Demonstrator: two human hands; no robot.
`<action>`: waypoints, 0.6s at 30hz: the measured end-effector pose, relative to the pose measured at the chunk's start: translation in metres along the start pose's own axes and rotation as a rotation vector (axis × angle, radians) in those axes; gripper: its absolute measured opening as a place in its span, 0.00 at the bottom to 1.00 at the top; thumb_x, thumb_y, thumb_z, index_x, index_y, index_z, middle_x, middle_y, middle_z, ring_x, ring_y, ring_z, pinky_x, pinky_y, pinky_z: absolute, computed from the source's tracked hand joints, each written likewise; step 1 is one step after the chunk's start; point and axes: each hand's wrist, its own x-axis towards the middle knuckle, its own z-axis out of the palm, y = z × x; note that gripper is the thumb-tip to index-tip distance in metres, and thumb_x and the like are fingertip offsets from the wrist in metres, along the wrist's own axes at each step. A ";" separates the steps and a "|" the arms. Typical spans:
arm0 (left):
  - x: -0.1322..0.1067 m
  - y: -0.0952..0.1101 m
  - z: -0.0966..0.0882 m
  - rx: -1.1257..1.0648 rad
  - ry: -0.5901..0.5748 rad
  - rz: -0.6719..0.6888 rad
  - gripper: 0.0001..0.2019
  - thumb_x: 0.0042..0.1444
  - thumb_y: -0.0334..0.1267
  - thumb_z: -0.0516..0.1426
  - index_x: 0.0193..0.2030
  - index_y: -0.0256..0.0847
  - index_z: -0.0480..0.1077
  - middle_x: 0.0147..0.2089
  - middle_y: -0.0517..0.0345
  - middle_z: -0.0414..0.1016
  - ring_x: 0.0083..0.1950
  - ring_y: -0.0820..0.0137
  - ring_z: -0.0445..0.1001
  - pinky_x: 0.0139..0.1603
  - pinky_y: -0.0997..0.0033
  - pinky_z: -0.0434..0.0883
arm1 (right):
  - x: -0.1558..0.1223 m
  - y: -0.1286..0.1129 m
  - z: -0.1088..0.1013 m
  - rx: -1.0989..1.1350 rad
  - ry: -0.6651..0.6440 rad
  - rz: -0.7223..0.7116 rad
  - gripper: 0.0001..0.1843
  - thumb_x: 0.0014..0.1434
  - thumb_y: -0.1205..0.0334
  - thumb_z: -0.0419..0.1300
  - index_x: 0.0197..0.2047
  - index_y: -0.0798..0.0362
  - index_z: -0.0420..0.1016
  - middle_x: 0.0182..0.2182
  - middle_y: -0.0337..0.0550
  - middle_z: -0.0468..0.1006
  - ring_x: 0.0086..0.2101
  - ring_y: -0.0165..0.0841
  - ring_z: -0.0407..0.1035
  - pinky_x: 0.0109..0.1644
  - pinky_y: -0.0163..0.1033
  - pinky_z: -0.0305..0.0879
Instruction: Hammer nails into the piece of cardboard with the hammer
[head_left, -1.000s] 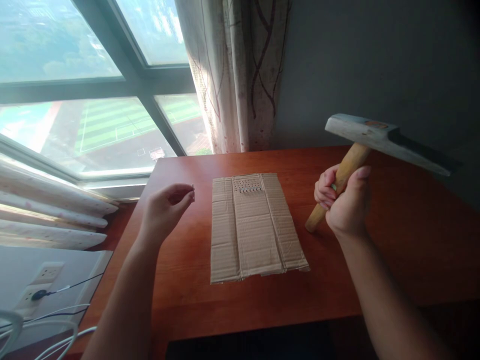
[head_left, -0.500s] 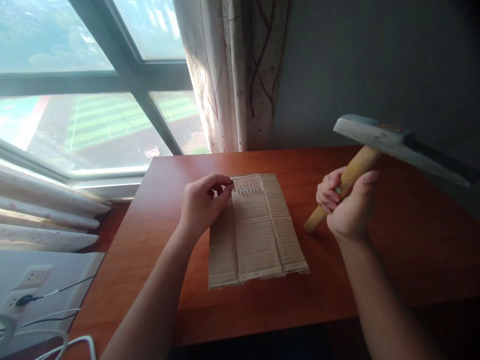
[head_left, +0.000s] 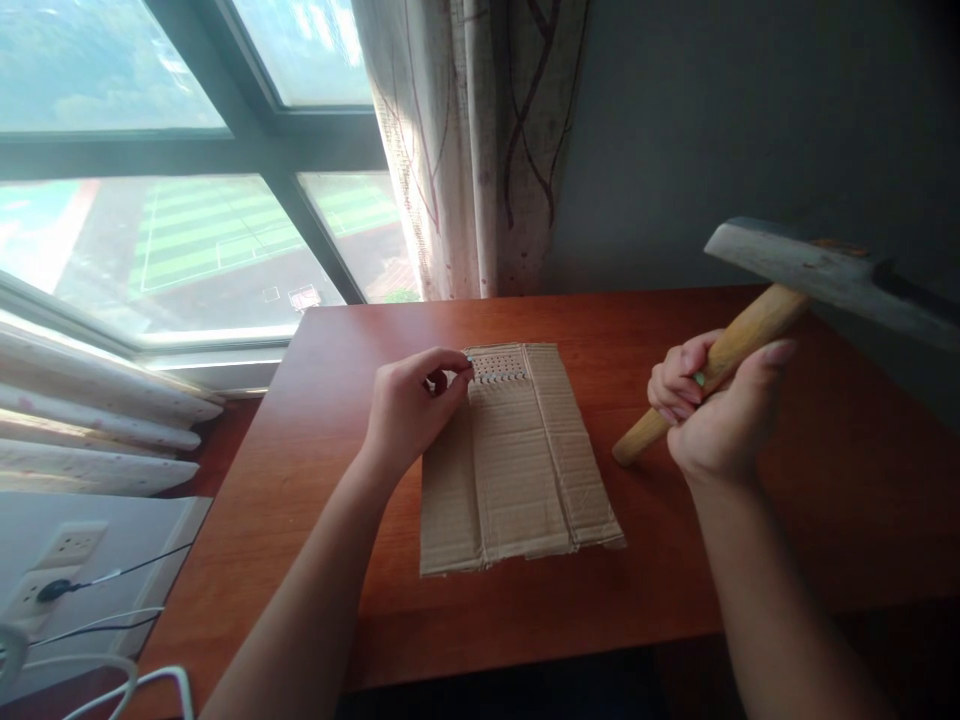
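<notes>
A flattened piece of cardboard (head_left: 517,460) lies on the reddish wooden table (head_left: 360,600), with rows of small nails (head_left: 495,368) stuck in its far end. My left hand (head_left: 412,410) is pinched on a small nail, its fingertips at the left edge of that nail patch. My right hand (head_left: 712,415) is wrapped round the wooden handle of a hammer (head_left: 810,275), held up above the table to the right of the cardboard, its grey metal head pointing left and right.
A window (head_left: 172,200) and a patterned curtain (head_left: 480,150) stand behind the table, a grey wall to the right. At lower left a white surface carries power sockets (head_left: 52,570) and white cables (head_left: 112,680).
My left hand moved right from the open tabletop onto the cardboard's nail patch, still pinching the nail. The hammer in my right hand drifted slightly right and stays raised.
</notes>
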 end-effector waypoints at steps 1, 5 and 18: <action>0.000 0.000 0.000 0.003 -0.001 0.001 0.05 0.54 0.38 0.62 0.34 0.41 0.77 0.26 0.62 0.76 0.24 0.77 0.68 0.27 0.76 0.69 | 0.000 0.000 0.000 -0.004 -0.001 0.001 0.31 0.60 0.28 0.48 0.25 0.48 0.59 0.14 0.28 0.48 0.12 0.24 0.41 0.14 0.33 0.37; 0.000 0.000 0.000 0.013 0.001 0.010 0.05 0.54 0.39 0.62 0.34 0.41 0.77 0.26 0.62 0.75 0.24 0.77 0.68 0.27 0.76 0.69 | 0.001 0.000 -0.001 -0.003 -0.003 0.001 0.31 0.59 0.27 0.48 0.25 0.48 0.59 0.14 0.28 0.48 0.12 0.23 0.40 0.14 0.33 0.38; 0.000 0.001 0.000 0.067 -0.005 0.035 0.04 0.55 0.37 0.61 0.35 0.41 0.77 0.26 0.62 0.76 0.24 0.76 0.70 0.29 0.76 0.70 | 0.000 0.001 0.001 -0.012 -0.005 0.004 0.31 0.59 0.27 0.50 0.26 0.48 0.60 0.14 0.28 0.49 0.12 0.23 0.41 0.14 0.33 0.37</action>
